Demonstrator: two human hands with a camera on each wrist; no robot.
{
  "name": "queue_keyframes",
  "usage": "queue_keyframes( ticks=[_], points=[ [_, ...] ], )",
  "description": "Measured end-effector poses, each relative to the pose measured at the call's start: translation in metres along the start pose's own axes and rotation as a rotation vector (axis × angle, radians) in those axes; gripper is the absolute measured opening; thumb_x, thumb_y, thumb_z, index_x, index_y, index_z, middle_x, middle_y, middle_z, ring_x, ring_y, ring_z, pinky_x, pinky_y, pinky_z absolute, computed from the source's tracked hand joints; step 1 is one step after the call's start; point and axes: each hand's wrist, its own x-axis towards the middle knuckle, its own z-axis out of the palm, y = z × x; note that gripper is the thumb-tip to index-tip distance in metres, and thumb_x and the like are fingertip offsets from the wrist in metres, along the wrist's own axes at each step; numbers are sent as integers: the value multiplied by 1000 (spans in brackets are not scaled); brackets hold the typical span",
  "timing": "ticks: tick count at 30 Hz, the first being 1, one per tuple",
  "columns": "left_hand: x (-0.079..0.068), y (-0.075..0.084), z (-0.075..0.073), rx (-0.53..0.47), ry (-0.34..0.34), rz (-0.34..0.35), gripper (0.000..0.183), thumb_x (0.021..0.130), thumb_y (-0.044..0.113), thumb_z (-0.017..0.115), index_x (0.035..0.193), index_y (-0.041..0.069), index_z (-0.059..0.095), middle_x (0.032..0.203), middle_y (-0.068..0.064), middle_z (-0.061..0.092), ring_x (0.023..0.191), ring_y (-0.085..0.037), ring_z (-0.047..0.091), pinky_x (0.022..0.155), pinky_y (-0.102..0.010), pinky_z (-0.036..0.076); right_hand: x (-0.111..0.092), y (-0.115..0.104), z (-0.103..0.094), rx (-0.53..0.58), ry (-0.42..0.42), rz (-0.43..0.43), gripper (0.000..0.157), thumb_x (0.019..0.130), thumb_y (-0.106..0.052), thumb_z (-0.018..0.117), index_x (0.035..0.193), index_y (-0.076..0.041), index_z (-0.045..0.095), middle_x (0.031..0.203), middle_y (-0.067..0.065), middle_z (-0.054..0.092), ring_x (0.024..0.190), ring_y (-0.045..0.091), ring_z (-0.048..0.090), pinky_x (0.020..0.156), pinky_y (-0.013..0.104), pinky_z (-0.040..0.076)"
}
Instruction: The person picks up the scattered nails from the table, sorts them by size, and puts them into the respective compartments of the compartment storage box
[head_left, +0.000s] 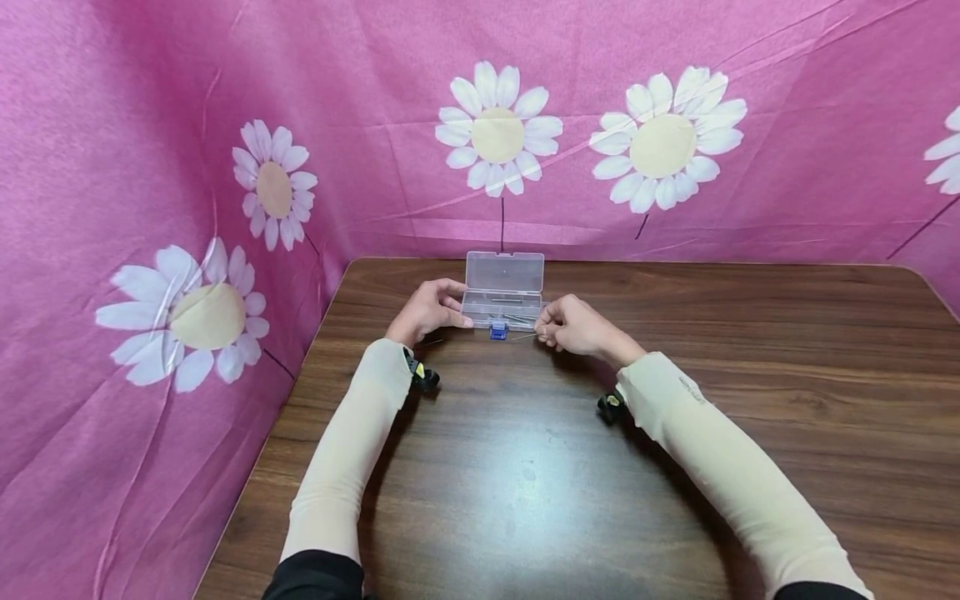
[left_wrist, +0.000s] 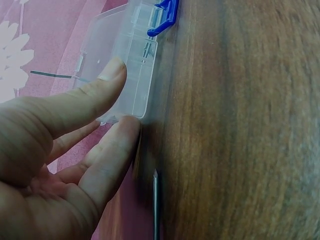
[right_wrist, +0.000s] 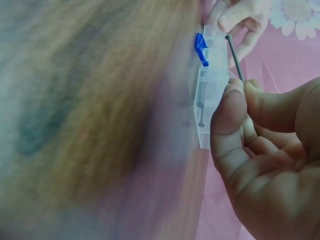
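A clear plastic storage box (head_left: 501,310) stands at the back of the table with its lid (head_left: 505,273) raised. My left hand (head_left: 432,312) grips the box's left end, thumb along the front and fingers round the side. Between the thumb and fingertips of my right hand (head_left: 573,325), a thin metal nail (right_wrist: 235,57) is pinched, its flat head sticking out past the fingers. This hand is beside the box's front right corner. Several nails (head_left: 517,317) lie inside the box's compartments. Another nail (left_wrist: 156,205) lies on the table by my left hand, its point showing.
The blue latch (head_left: 498,331) hangs down at the box's front. Brown wood-grain table (head_left: 525,467) stretches in front and to the right. Behind it and on the left hangs a pink cloth (head_left: 390,167) with white daisies, close to the table's back edge.
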Motion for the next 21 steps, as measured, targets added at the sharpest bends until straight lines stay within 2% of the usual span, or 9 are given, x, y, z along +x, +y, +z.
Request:
queue_keyframes(
  ticks=[5,12,21],
  points=[
    [0,1,0,-8,-8,13,68,61,-1,82,123,5,53,93,-21,62,76,-23,61,63,-28,49,8,-5,-2,31,22,33,14,84,11,48,84,9,62,76,22,62,64,26,58,59,40,52],
    [0,1,0,-11,-15,-18,70,61,1,83,124,6,53,95,-20,62,77,-23,61,64,-28,49,17,-13,-4,16,40,102,16,84,12,46,85,11,63,78,23,63,65,27,60,63,42,52],
    [0,-1,0,-1,-5,-16,70,61,2,83,124,7,53,93,-19,63,77,-23,61,65,-29,49,31,-17,-3,-107,136,125,18,83,5,48,80,8,66,76,21,64,67,29,62,59,37,53]
  ],
)
